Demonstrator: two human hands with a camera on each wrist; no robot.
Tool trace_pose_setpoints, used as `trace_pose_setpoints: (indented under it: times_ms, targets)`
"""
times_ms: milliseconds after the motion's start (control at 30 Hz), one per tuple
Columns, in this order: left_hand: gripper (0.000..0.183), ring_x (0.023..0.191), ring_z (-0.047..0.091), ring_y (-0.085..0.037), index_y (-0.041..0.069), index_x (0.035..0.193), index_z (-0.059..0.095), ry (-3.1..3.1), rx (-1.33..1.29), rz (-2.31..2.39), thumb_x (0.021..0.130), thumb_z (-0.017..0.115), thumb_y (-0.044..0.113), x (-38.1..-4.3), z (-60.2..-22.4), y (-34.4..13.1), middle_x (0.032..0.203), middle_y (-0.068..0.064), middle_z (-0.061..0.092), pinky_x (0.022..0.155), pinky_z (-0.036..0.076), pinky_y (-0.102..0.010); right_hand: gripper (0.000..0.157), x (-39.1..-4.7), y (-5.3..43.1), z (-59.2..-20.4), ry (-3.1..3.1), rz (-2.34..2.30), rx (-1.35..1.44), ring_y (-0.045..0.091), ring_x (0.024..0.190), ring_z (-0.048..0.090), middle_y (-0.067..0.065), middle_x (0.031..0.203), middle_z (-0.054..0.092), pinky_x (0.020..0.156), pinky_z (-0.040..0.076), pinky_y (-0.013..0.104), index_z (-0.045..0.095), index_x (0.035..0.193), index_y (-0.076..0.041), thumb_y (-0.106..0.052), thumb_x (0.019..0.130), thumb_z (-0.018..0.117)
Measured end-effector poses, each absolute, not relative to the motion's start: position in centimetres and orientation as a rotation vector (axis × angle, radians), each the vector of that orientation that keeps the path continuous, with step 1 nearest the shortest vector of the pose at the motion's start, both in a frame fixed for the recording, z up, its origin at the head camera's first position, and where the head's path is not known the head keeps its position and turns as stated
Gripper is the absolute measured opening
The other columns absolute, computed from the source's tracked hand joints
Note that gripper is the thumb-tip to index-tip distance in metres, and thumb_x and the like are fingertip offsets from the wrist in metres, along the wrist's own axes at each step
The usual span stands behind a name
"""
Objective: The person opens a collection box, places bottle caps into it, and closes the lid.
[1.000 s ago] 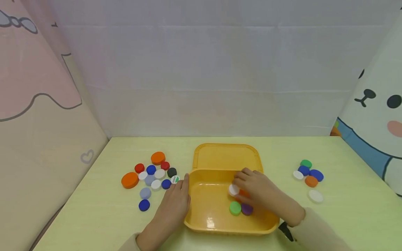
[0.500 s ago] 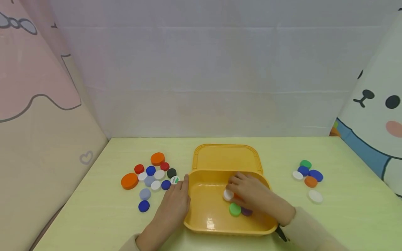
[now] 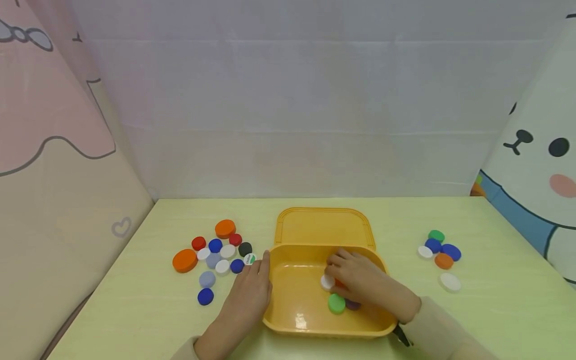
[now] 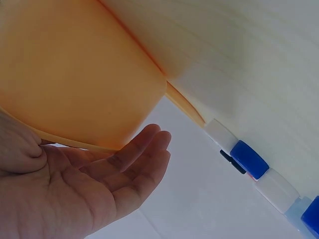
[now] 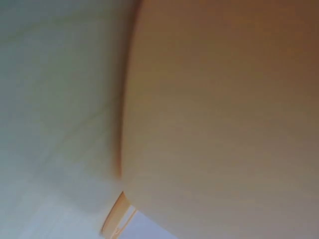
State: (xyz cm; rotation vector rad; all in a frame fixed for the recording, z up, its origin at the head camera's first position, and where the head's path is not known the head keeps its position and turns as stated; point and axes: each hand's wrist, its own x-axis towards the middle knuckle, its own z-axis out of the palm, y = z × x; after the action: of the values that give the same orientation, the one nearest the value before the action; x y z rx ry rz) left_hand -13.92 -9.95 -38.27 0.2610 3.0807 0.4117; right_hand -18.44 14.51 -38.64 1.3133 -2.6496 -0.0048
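A yellow plastic box (image 3: 292, 327) stands mid-table, with a yellow lid (image 3: 324, 227) flat behind it. My left hand (image 3: 249, 290) rests along the box's left wall, fingers extended; the left wrist view shows the fingertips (image 4: 159, 142) right at the rim. Inside the box, my right hand (image 3: 360, 277) curls its fingers and thumb around a white bottle cap (image 3: 327, 282) and an orange bottle cap (image 3: 341, 284) partly covered by the hand. Just in front lie a light green cap (image 3: 336, 303) and a purple cap (image 3: 353, 304), half hidden under the hand. The right wrist view shows mostly the box's outer wall (image 5: 224, 124).
To the left of the box, loose caps are spread out: large orange ones (image 3: 185, 261), red, blue, white, pale blue and a black one (image 3: 245, 249). A smaller group with a green cap (image 3: 436, 235) and a white cap (image 3: 450, 282) lies at right. Printed cloths surround the table.
My right hand has shifted left and slightly toward me inside the box, the white cap moving along with it, and the purple cap is now more covered. My left hand stays put.
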Motion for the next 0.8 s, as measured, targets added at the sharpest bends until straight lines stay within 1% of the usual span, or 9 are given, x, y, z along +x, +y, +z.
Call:
trace_pose_setpoints:
  times_ms: [100,267,500,667,800]
  targets:
    - [0.055,0.109,0.051,-0.029,0.004,0.142,0.028,3.08,0.266,0.41,0.092,0.048,0.017,-13.9,-38.3,-9.9,0.125,-0.014,0.051,0.096,0.043,-0.041,0.023,-18.4,14.6,-38.7,-2.651,0.008,1.303,0.015,0.091,0.052,-0.001,0.097,0.06,0.074,0.049,0.028,0.065,0.09,-0.016,-0.035,0.078,0.069]
    - [0.055,0.109,0.05,-0.029,0.005,0.142,0.029,3.081,0.259,0.424,0.092,0.048,0.017,-13.9,-38.4,-9.9,0.126,-0.014,0.051,0.097,0.043,-0.041,0.024,-18.3,15.0,-38.3,-2.633,0.041,1.276,0.017,0.092,0.054,0.0,0.098,0.06,0.079,0.049,0.032,0.064,0.092,-0.015,-0.036,0.08,0.067]
    - [0.054,0.11,0.05,-0.029,0.004,0.142,0.029,3.092,0.268,0.432,0.092,0.048,0.018,-14.0,-38.6,-10.0,0.125,-0.014,0.051,0.097,0.043,-0.042,0.025,-18.1,16.0,-36.9,-2.598,0.006,1.2,0.017,0.09,0.053,0.001,0.101,0.062,0.07,0.049,0.029,0.065,0.098,-0.014,-0.029,0.079,0.069]
    - [0.055,0.109,0.05,-0.029,0.004,0.142,0.029,3.105,0.277,0.423,0.092,0.048,0.017,-14.0,-38.7,-10.1,0.125,-0.015,0.051,0.097,0.043,-0.042,0.029,-18.2,17.1,-36.1,-2.563,0.035,1.137,0.018,0.09,0.054,0.002,0.099,0.062,0.071,0.05,0.031,0.064,0.098,-0.012,-0.029,0.076,0.072]
    - [0.055,0.108,0.051,-0.029,0.003,0.141,0.029,3.112,0.297,0.412,0.092,0.048,0.017,-14.0,-38.7,-10.1,0.124,-0.015,0.051,0.096,0.043,-0.041,0.028,-18.6,18.3,-35.5,-2.524,0.079,1.082,0.019,0.088,0.055,0.002,0.095,0.063,0.072,0.051,0.032,0.064,0.094,-0.011,-0.026,0.073,0.075]
